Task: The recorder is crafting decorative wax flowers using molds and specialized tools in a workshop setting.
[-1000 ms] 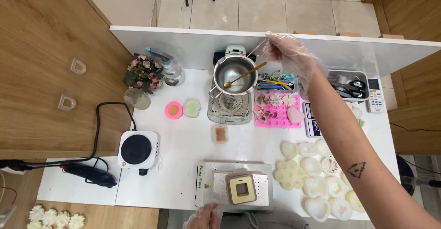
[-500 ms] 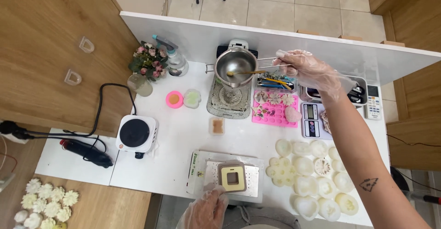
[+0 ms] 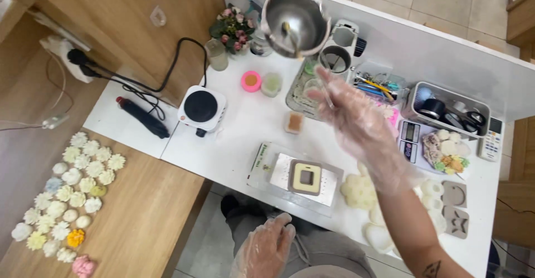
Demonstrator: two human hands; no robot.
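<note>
Steel pot raised above the tabletop's far edge.
Your right hand (image 3: 356, 116), fingers clamped on the handle, holds the steel pot (image 3: 295, 15) aloft; your left hand (image 3: 266, 249), fingers loosely apart, hangs off the near edge by the square mould (image 3: 306, 178).

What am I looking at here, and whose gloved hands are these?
There is no machine: a person wears a camera on the head, so the one picture looks down at their own two hands, both in thin clear gloves. The right hand lifts a small steel pot by its handle above the white table; a stirrer stands in the pot. The left hand rests low, near the person's lap, holding nothing. Just ahead of it lies a square mould on a clear tray. Further left are a small hotplate and its black cable. On the wooden bench lie many little flower shapes, mostly white and yellow.
</note>
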